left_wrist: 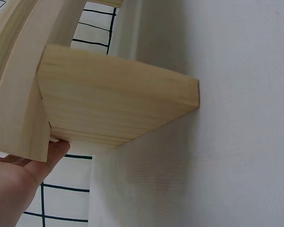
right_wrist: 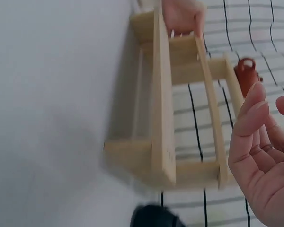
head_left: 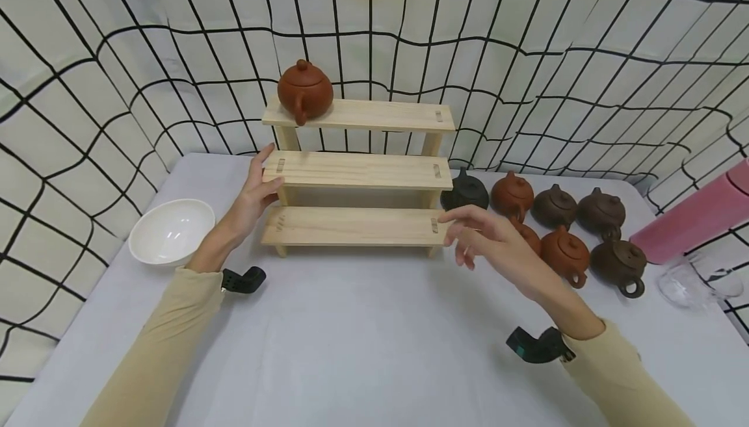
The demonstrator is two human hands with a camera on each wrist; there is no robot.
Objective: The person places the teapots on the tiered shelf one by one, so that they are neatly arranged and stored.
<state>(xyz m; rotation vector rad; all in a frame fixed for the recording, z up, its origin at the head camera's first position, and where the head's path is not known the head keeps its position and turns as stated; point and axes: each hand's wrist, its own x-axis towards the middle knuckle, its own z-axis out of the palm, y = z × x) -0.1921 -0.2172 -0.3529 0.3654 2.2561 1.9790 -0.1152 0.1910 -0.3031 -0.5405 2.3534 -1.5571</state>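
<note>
One three-tiered wooden rack (head_left: pixel 351 227) near far edge of tabletop (head_left: pixel 351 342), left hand (head_left: pixel 248 201) gripping its left end, right hand (head_left: pixel 494 235) relaxed, unclenched.

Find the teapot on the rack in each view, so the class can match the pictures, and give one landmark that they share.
Head: the teapot is in the upper part, left of centre, on top of the rack at its left end.
Left wrist: not in it.
Right wrist: teapot at the right, above mid-height.
Shared landmark: the rack, in all three.
</note>
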